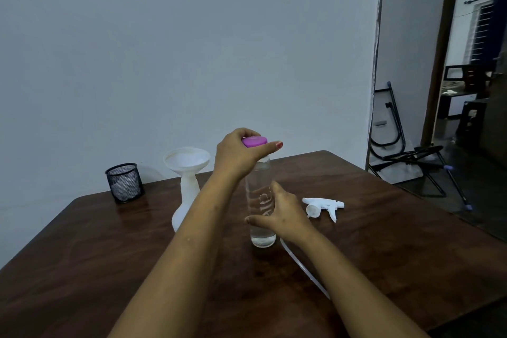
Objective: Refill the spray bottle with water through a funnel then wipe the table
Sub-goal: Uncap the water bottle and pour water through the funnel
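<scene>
My left hand [241,155] pinches the pink cap [255,141] on the upright water bottle [259,197], my right hand [279,214] wraps its body, and the funnel [186,159] in the white spray bottle [188,195] stands just left, nearer my left hand.

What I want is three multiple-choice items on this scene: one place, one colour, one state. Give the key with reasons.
1. Where is the funnel? A in the white spray bottle's neck; B on the floor; C hung on the wall.
2. The clear bottle's cap is: A blue; B pink; C black.
3. The trigger sprayer is: A screwed on; B being squeezed; C lying detached on the table.
Key: 1 A, its stem sits in the neck; 2 B, the left hand grips a pink cap; 3 C, it lies alone, its tube trailing.
</scene>
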The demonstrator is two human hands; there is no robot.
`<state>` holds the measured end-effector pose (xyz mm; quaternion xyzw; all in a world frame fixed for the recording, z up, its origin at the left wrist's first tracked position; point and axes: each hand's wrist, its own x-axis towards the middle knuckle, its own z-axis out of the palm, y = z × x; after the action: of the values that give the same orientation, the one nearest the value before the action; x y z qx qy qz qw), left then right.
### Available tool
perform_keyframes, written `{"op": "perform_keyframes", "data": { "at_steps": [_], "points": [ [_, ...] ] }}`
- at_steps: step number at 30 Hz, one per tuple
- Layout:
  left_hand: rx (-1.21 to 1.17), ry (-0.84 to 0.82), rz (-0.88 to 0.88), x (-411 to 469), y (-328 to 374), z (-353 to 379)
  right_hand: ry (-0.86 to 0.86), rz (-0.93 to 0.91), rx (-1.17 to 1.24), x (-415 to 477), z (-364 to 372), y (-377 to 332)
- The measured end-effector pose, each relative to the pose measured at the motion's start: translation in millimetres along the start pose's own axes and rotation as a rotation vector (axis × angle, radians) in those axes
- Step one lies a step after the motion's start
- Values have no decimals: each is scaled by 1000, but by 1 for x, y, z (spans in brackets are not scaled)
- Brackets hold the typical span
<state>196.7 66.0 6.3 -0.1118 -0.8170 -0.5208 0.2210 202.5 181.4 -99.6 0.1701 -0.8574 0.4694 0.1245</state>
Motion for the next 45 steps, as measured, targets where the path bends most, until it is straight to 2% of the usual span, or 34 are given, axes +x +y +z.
{"op": "perform_keyframes", "data": {
  "at_steps": [3,7,11,16,29,35,45],
  "points": [
    [78,32,6,-2,2,-5,6,8,1,0,1,0],
    [89,-91,-43,-4,4,-21,6,8,1,1,1,1],
    [55,-87,-84,-4,2,-36,10,12,-8,2,2,1],
    [31,-91,-27,-5,-1,-30,14,-10,-2,2,3,3],
    [26,64,36,-6,2,-14,69,-93,112,1,4,6],
    [15,173,78,2,27,-17,92,-99,138,0,4,6],
    [-79,246,28,-16,12,-48,78,-82,159,0,7,7]
  ]
}}
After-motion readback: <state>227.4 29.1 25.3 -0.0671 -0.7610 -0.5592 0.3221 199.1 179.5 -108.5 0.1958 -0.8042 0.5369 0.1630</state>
